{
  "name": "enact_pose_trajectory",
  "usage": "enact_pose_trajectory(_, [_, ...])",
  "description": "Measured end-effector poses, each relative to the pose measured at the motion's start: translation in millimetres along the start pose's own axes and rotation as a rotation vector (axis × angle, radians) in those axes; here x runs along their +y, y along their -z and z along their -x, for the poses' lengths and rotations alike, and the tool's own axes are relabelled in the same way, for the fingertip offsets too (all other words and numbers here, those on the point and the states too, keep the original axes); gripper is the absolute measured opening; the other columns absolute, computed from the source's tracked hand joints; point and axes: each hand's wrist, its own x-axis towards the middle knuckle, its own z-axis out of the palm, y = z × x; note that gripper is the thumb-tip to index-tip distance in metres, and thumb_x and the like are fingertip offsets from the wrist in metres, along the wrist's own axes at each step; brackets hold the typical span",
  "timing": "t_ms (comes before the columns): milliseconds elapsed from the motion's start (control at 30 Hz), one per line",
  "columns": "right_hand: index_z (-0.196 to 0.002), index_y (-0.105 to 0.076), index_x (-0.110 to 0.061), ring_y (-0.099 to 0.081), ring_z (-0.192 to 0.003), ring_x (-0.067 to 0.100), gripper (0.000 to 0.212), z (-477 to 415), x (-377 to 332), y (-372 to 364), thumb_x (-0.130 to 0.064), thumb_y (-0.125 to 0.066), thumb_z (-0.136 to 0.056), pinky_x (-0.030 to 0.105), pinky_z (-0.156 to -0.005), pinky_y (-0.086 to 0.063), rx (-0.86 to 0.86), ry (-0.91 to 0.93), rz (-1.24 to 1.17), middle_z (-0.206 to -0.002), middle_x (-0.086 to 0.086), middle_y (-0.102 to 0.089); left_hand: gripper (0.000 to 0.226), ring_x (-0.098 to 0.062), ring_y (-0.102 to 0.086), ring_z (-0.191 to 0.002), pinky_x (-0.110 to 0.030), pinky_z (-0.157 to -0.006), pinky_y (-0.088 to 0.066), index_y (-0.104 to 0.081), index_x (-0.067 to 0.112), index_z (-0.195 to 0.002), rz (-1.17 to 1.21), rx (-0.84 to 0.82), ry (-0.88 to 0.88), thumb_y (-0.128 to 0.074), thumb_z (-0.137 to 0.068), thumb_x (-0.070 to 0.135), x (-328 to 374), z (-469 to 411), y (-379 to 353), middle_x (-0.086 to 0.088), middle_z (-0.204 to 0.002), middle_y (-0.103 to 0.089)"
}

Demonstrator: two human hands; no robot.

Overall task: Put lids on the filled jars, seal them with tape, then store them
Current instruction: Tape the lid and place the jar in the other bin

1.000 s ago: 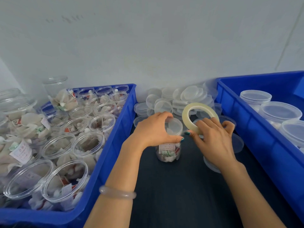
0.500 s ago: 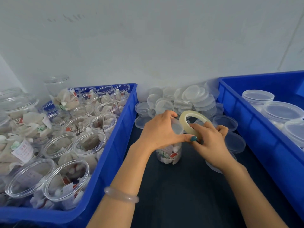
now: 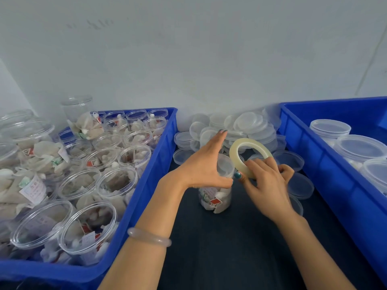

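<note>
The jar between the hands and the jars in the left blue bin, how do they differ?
The jar between the hands wears a translucent lid; the near jars in the left blue bin are open-topped. It stands alone on the dark surface, touched by the left hand; the bin jars sit crowded together, untouched. Both are clear plastic holding whitish packets with red marks.

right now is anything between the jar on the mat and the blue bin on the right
Yes. Loose lids lie on the mat between the jar and the right bin, and the right hand holding the tape roll is there too. Lifted over them, the way looks open.
</note>
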Motion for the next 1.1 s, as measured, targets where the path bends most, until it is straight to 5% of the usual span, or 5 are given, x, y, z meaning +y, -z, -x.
enact_pose_trajectory(100, [-0.082, -0.057, -0.024, -0.044, -0.090, 0.014, 0.016, -0.3, -3.1, 1.7, -0.035, -0.059, -0.094, 0.039, -0.078, -0.021, 0.018, 0.015, -0.020, -0.081, -0.013, -0.054, 0.126, -0.018, 0.009, -0.155, -0.043, -0.124, -0.012, 0.013, 0.030, -0.158, -0.206, 0.057, 0.047, -0.071, -0.074, 0.071, -0.2, 4.2, 0.6, 0.005, -0.167, 0.014])
enact_pose_trajectory(233, [-0.079, -0.057, -0.024, -0.043, -0.087, 0.013, 0.021, 0.3, -3.6, 5.7, -0.042, -0.053, -0.091, 0.041, -0.077, -0.026, 0.011, 0.020, -0.025, -0.077, -0.014, -0.054, 0.128, -0.030, -0.042, -0.130, -0.045, -0.096, -0.041, -0.042, 0.008, -0.138, -0.507, 0.179, 0.351, -0.025, -0.057, 0.105, 8.7, 12.8, -6.9, -0.012, -0.140, -0.041])
enact_pose_trajectory(467, [-0.092, -0.055, -0.030, -0.039, -0.097, 0.008, 0.035, 1.0, 8.3, 11.4, -0.051, -0.027, -0.101, 0.037, -0.085, -0.019, -0.090, 0.102, -0.119, -0.093, -0.017, -0.052, 0.094, -0.015, -0.050, -0.095, -0.033, -0.072, -0.036, -0.060, 0.022, -0.122, -0.496, 0.166, 0.297, -0.045, -0.063, 0.095, 6.8, 12.4, 1.9, 0.004, -0.112, -0.054])
enact_pose_trajectory(933, [-0.082, -0.060, -0.021, -0.047, -0.094, 0.018, 0.054, 3.5, -6.8, 4.7, -0.071, -0.040, -0.088, 0.033, -0.085, -0.013, 0.109, 0.004, 0.033, -0.088, -0.008, -0.060, 0.088, -0.008, -0.039, -0.129, -0.023, -0.100, -0.037, -0.032, 0.027, -0.151, -0.010, -0.171, 0.132, -0.080, -0.077, 0.034, 6.0, 18.6, 18.7, 0.011, -0.145, -0.037])
enact_pose_trajectory(1100, [-0.082, -0.058, -0.015, -0.052, -0.073, 0.021, 0.027, 0.1, -6.1, 7.6, -0.039, -0.047, -0.086, 0.042, -0.085, -0.035, -0.006, 0.072, -0.023, -0.080, -0.005, -0.057, 0.090, -0.005, -0.043, -0.121, -0.028, -0.090, -0.040, -0.043, 0.027, -0.137, -0.050, 0.067, 0.172, -0.072, -0.067, 0.076, 15.9, 15.8, -9.0, 0.014, -0.135, -0.046])
